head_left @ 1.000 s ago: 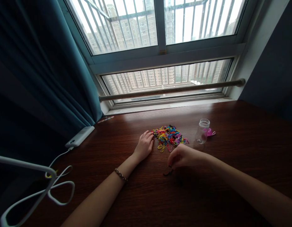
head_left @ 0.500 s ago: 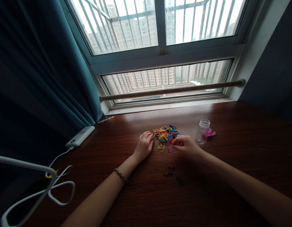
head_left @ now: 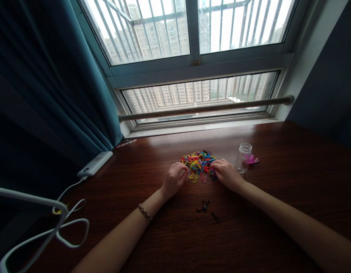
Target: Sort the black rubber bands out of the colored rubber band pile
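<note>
A heap of small, multicoloured elastic hair bands lies on the brown wooden table. At its left edge is my left hand, thumb and forefinger pinched together; whatever is between them is too small to make out. My right hand rests at the heap's right edge, its bent fingers touching the bands and its thumb a little apart. A few yellow and pink bands lie loose at the near side. Closer to me, separate from the heap, are some black bands and another dark piece.
A clear open jar stands right of my right hand, with a pink lid behind it. On the left are a white power bank and its looped white cable. A barred window and blue curtain border the table.
My left hand has drawn slightly back from the heap into a pinch. My right hand has shifted from the loose pink band up and right to the heap's right edge.
</note>
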The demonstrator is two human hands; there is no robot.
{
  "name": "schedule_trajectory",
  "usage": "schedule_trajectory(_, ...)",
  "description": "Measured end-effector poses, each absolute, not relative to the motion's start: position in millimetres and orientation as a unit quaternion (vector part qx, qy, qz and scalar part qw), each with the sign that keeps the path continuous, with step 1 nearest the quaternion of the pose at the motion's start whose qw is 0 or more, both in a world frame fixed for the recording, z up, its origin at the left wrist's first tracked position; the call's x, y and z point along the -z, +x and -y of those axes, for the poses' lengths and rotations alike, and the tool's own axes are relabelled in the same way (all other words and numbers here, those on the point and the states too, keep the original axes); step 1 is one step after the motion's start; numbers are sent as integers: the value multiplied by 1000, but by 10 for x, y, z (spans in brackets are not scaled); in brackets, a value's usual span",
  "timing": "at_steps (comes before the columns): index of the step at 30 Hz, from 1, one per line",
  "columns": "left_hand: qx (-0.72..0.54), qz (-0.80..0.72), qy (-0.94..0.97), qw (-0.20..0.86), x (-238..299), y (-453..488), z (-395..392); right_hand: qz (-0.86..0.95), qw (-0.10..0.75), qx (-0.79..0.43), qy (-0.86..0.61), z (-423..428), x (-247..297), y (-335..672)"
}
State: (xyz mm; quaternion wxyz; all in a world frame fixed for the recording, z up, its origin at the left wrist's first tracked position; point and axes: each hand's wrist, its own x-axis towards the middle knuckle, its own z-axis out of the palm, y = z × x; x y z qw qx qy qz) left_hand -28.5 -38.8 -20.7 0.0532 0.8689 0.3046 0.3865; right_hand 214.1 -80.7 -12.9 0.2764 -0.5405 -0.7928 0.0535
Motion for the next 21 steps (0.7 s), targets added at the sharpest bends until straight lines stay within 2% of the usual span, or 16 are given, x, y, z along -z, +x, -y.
schedule_trajectory(6, -276, -87, 957, 17, 52, -83, 780, 804, 258, -41, -535, 819, 196, 2119)
schedule_trajectory(10, -242, -16, 970, -19, 36, -3, 899, 808, 258, -29, -529, 815, 226, 2107)
schedule_trajectory(13, -258, -49, 964, -35, 46, -46, 826, 809, 264, -31, -524, 806, 233, 2105)
schedule_trajectory(17, -302, -192, 932, -53, 73, -204, 543, 807, 281, -33, -518, 800, 231, 2099)
schedule_trajectory(21, -330, -322, 886, -56, 153, -332, 267, 788, 342, -44, -510, 794, 222, 2092)
